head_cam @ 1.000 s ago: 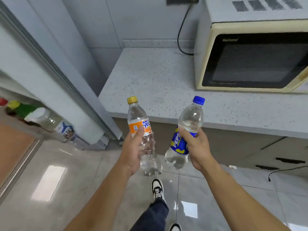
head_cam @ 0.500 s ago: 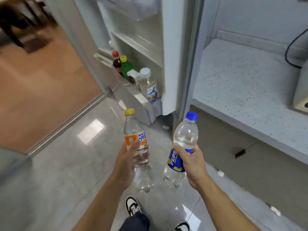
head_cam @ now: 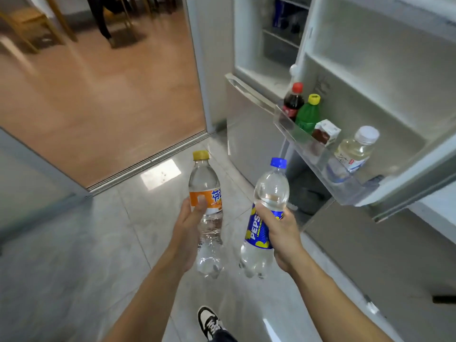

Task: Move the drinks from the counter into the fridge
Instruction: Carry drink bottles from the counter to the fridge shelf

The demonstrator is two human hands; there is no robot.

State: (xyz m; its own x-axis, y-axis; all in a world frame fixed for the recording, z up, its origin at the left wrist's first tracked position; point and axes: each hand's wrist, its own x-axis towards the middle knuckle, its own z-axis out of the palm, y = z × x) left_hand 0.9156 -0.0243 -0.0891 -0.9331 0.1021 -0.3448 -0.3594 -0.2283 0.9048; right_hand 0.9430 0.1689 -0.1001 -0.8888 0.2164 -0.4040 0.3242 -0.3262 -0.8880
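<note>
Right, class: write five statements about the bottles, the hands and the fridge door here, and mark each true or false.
1. The left hand holds the clear orange-labelled, yellow-capped bottle. True.
2. The right hand is empty. False: it grips the clear blue-capped Pepsi bottle.
3. The fridge door's clear plastic shelf is empty. False: it holds drinks.
4. The green bottle on it has a yellow cap. True.
5. Both held bottles are uncapped. False: both are capped.

Door shelf (head_cam: 318, 154) holds cola (head_cam: 292, 102), green bottle (head_cam: 308, 117), carton (head_cam: 327, 132), white-capped bottle (head_cam: 355, 149), open gap between carton and white-capped bottle, fridge interior (head_cam: 266, 58) open ahead.
</note>
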